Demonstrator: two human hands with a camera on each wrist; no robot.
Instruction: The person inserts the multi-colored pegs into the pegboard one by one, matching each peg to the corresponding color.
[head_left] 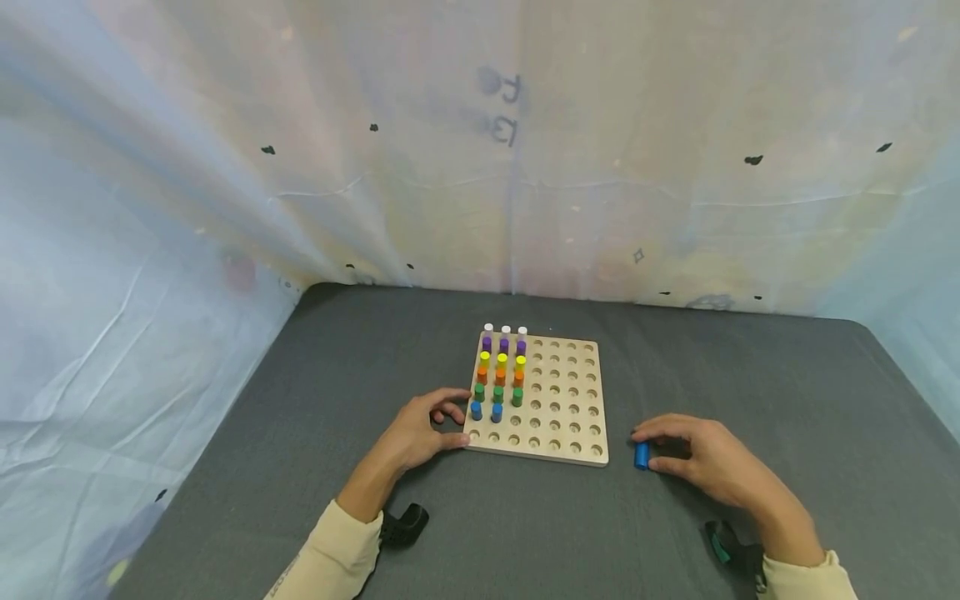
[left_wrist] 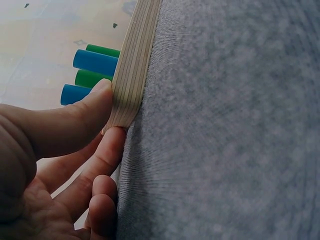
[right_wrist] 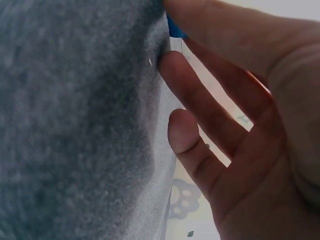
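A square wooden pegboard (head_left: 561,408) lies on the grey cloth. Its three left columns hold upright pegs in rows of white (head_left: 506,331), purple, yellow, orange, green (head_left: 498,393) and blue (head_left: 476,410). My left hand (head_left: 453,421) holds the board's near left corner. The left wrist view shows its thumb (left_wrist: 95,102) against the layered board edge (left_wrist: 132,70), an index finger below it, and blue pegs (left_wrist: 95,61) behind. To the right of the board, my right hand (head_left: 654,450) pinches a loose blue peg (head_left: 641,455) on the cloth. Only a sliver of that peg (right_wrist: 175,30) shows under the thumb in the right wrist view.
Grey cloth (head_left: 750,383) covers the table, with white plastic sheeting (head_left: 480,167) hung behind and at both sides. The board's right columns are open holes (head_left: 573,387). Black wrist mounts (head_left: 405,525) sit on both forearms.
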